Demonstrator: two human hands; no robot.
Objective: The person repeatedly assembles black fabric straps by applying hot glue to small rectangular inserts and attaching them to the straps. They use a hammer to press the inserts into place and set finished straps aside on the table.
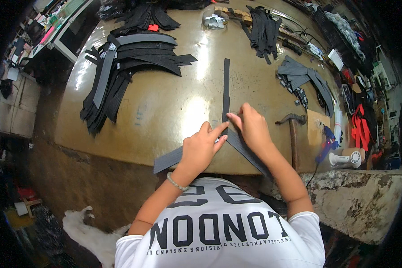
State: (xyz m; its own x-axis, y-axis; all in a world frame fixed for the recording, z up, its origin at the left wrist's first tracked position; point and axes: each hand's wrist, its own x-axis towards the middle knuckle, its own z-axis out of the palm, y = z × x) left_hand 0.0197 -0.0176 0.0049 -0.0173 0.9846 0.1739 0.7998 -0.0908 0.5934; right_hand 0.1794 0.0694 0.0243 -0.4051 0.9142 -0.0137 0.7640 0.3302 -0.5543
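Note:
In front of me, at the near edge of the table, lies a Y-shaped piece of webbing. Its narrow dark strap (226, 80) runs straight away from me. One wide grey strap (167, 159) slants toward the near left and another wide grey strap (247, 151) toward the near right. My left hand (200, 145) pinches the webbing where these parts meet, with a small pale bit just showing by its thumb. From the right, my right hand (252, 127) closes its thumb and curled fingers at the narrow strap just above the joint. The fingers partly hide the joint itself.
Stacked black and grey straps (147, 51) cover the left of the table. Toward the right lie grey straps with buckles (301, 76), a hammer (294, 138), a blue glue gun (328, 145) and a white spool (346, 158). Farther back are black straps (263, 33) and a clear tub (215, 20).

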